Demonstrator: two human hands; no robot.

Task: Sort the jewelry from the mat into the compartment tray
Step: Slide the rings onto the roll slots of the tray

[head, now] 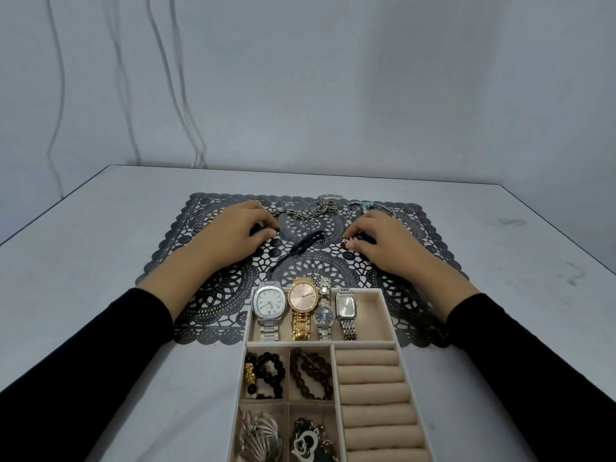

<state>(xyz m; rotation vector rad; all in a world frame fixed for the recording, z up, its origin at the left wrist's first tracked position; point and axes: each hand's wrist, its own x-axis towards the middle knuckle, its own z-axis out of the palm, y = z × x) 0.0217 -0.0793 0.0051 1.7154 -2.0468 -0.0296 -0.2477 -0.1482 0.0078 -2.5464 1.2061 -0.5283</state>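
A black lace mat (320, 268) lies on the table, with the beige compartment tray (388, 315) at its near edge. My left hand (233, 236) rests on the mat's left part, thumb and forefinger pinched on a small silver ring (263, 225). On the right part, my right hand (386, 243) has its fingers curled down to the mat; what the fingertips hold is hidden. Between the hands lies a black cord bracelet (301, 245). A silver chain (321, 206), a bangle with a turquoise piece (368, 205) and loose rings (200, 221) lie farther back.
The tray's far compartment holds several watches (301, 303). Its left compartments hold dark bead bracelets (266, 371), a silver piece (258, 435) and a heart pendant (305, 441). Ring rolls (371, 378) fill its right side. A grey wall with hanging cables (186, 95) stands behind the table.
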